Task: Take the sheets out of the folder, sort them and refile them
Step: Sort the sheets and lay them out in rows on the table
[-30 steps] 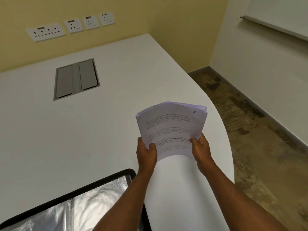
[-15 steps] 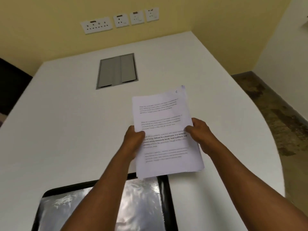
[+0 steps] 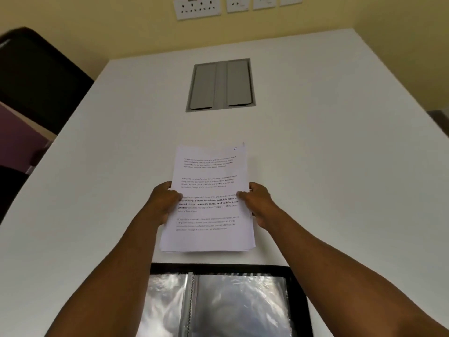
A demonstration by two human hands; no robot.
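A white table (image 3: pixel 315 147) fills most of the view, running away to a yellow wall (image 3: pixel 97 25) where a row of white sockets (image 3: pixel 197 8) sits, the right ones cut by the top edge. Set flush into the far middle of the tabletop is a grey hatch (image 3: pixel 220 85) with two shut flaps. At the left, a dark chair back (image 3: pixel 36 76) rises beside the table edge, blurred and partly out of frame. A stack of sheets (image 3: pixel 209 215) is held at mid-table, just beyond the folder (image 3: pixel 298 300); whether its near edge touches the table or hangs just above it is unclear. The top sheet carries four blocks of print and a handwritten 6 at its far right corner; the print is too small to read through. The left hand (image 3: pixel 165 203) grips the stack's left edge, thumb on top and fingers curled out of sight beneath. The right hand (image 3: pixel 260 203) grips the right edge the same way. The folder lies open at the near edge, black-rimmed with shiny clear sleeves, its near part cut off by the frame and its left side hidden by the left forearm.
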